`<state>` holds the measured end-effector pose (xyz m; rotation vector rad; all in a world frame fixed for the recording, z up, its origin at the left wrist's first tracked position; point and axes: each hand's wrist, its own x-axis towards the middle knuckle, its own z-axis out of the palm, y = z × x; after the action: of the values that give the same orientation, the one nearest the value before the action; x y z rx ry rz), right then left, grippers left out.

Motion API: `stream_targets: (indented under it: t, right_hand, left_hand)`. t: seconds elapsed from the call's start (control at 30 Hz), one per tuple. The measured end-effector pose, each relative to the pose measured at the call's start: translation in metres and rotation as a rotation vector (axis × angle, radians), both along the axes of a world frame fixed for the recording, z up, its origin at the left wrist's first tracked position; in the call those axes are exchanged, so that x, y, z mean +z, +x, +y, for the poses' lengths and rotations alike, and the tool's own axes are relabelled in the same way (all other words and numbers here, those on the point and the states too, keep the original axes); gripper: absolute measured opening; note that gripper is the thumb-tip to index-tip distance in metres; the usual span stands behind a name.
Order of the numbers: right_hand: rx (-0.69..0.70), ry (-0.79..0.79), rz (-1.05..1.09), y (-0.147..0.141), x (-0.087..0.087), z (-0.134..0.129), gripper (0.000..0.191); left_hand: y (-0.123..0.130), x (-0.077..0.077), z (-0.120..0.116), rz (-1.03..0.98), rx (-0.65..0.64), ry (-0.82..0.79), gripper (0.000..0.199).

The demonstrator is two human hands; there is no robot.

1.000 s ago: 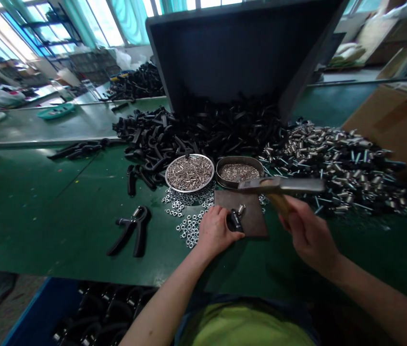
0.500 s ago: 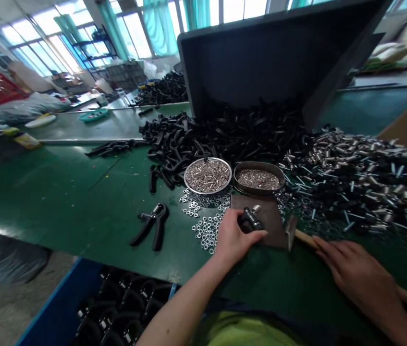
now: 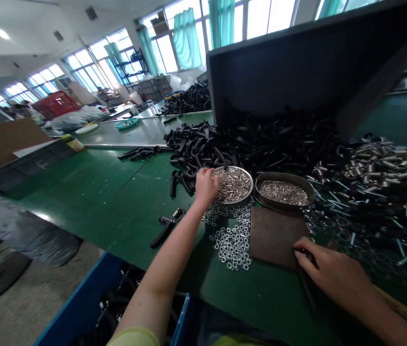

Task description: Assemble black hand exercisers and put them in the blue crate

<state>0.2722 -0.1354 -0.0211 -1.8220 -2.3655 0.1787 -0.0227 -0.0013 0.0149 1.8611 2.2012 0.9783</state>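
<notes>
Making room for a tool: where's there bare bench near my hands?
Green bench mat lies open left of the black hand gripper, below the loose black handles. A narrower strip runs below the brown plate, between the hex nuts and right hand. Crowded: around the round tray and right of the plate, among the steel parts.

the left hand (image 3: pixel 206 187) has a way in over the green table (image 3: pixel 80 192) on the left, passing near the assembled black hand grip (image 3: pixel 167 226); farther out, the pile of black handles (image 3: pixel 225 149) blocks the way. the round steel tray (image 3: pixel 232 185) and metal bowl (image 3: pixel 284 190) stand side by side with a narrow gap between them. the right hand (image 3: pixel 333 269) can reach the flat metal plate (image 3: pixel 277 238) from the near side, while the heap of silver parts (image 3: pixel 379 192) walls off the far right. the tilted black bin (image 3: pixel 307 62) rises behind the piles, and scattered hex nuts (image 3: pixel 230 245) lie left of the plate.
</notes>
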Motion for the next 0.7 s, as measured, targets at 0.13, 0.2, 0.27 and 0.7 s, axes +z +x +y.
stream_targets:
  t: [0.13,0.2,0.27,0.7]
  right_hand:
    - [0.001,-0.036,-0.106,-0.007,0.001,-0.003,0.023]
    - [-0.009,-0.046,-0.102,-0.010,0.002,-0.004,0.023]
    - [-0.017,-0.067,-0.054,-0.009,0.003,-0.003,0.024]
    - [-0.019,-0.171,0.662,-0.007,0.028,-0.018,0.025]
  left_hand:
    - [-0.045,-0.005,0.058,-0.017,0.169,-0.068,0.025]
    - [-0.054,-0.008,0.068,-0.060,0.200,-0.096,0.019]
    - [-0.058,-0.008,0.070,-0.114,0.224,-0.097,0.018]
    - [0.035,0.009,-0.120,-1.483,-0.231,-0.281,0.026]
